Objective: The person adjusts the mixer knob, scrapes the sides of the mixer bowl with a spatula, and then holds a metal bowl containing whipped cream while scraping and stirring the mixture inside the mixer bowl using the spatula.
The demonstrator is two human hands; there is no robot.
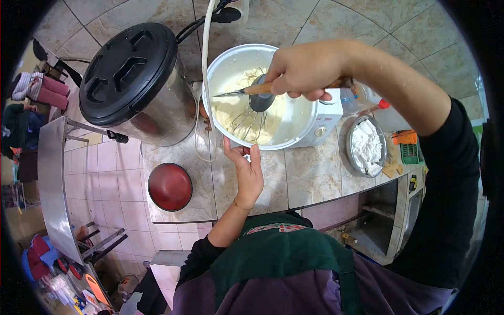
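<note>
A white mixing bowl (299, 123) with pale yellow creamy stuff (226, 115) in it stands by the wall. Wire whisks (249, 125) hang into the cream from a grey mixer hub (261, 94). My right hand (307, 71) is closed round the wooden handle of a spatula (236, 93), whose thin blade points left across the bowl. Fingers of my left hand (245, 168) touch the bowl's near rim from outside, thumb and forefinger apart. Right of the bowl is the white mixer body (323, 126).
A steel container with a black lid (128, 73) stands left, beside a hanging white cable (206, 52). A red bowl (170, 187) sits near the counter's front edge. At right are a glass bowl of white cream (366, 147) and a green basket (411, 154). People are at far left.
</note>
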